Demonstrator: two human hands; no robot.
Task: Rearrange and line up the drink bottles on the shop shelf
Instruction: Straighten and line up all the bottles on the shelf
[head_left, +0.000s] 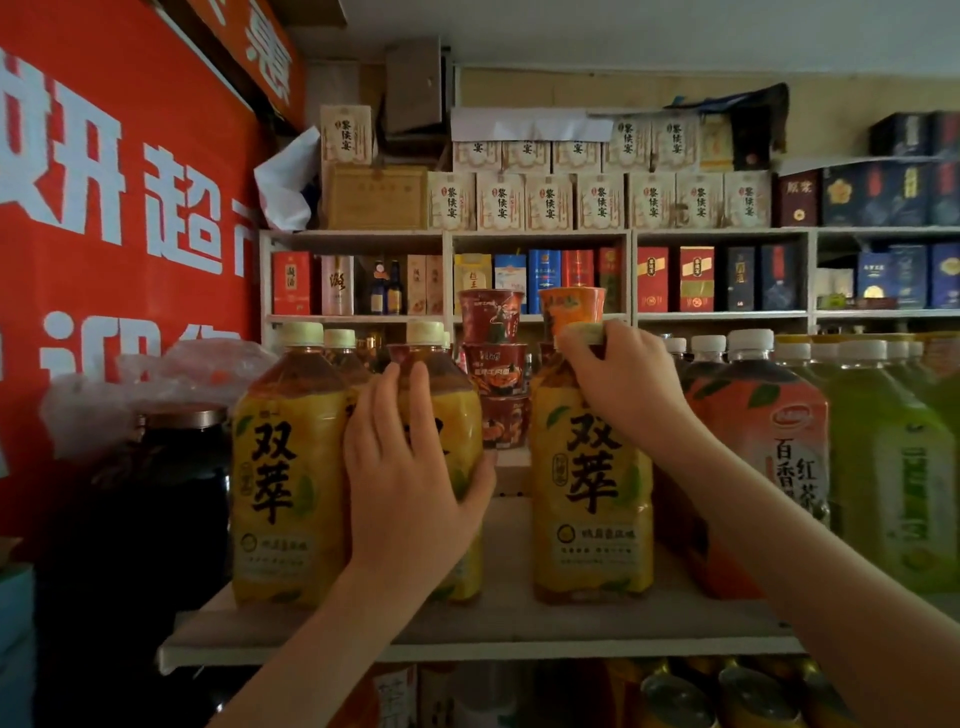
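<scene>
A: On the shelf (519, 621), far left, what's settled?

B: The first yellow bottle (288, 467) stands upright at the front edge, label facing out. Just beside it, the left hand (410, 478) lies flat and spread on the second yellow bottle (457, 410), fingers open across the label, thumb round its right side. It presses more than it clasps.

A: And then?

B: A bare gap in the shelf, with noodle cups (493, 364) stacked behind it. Right of the gap is a third yellow bottle (592, 493), upright, label forward. The right hand (623, 379) is closed over its cap, gripping the top.

A: Further right?

B: A red-tea bottle (779, 457) just beside it, then green bottles (893, 467), close together in a row.

A: So how far along?

B: Partway, I'd judge. The 2 left yellow bottles look paired and the right side looks ordered, but the gap splits the yellow ones. Closing it, and squaring the fronts, seems to be what's left. More yellow caps show behind; I can't tell whether those rows are straight.
</scene>
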